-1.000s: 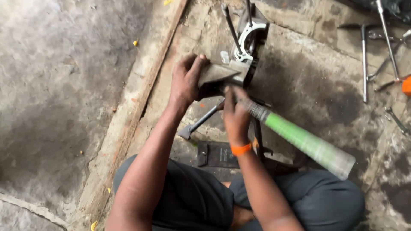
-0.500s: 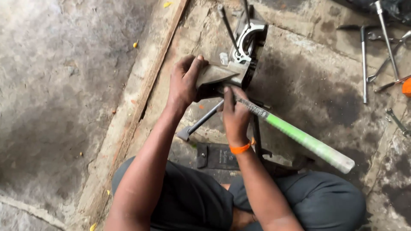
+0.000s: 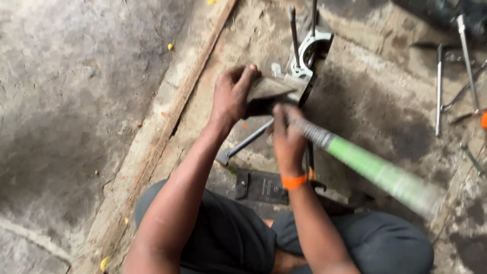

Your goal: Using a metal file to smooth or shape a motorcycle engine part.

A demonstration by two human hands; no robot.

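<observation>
Metal block [image 3: 271, 91] ahead of knees; ring part [image 3: 310, 50] behind it; flat plate [image 3: 261, 186] nearer (long tools [image 3: 439, 91] far right).

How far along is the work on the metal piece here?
Mid-job. Left hand steadies the metal piece on the floor; right hand grips a green-handled tool, blurred with motion. Nothing looks finished: spare tools lie at right, and the piece's condition can't be judged.
</observation>
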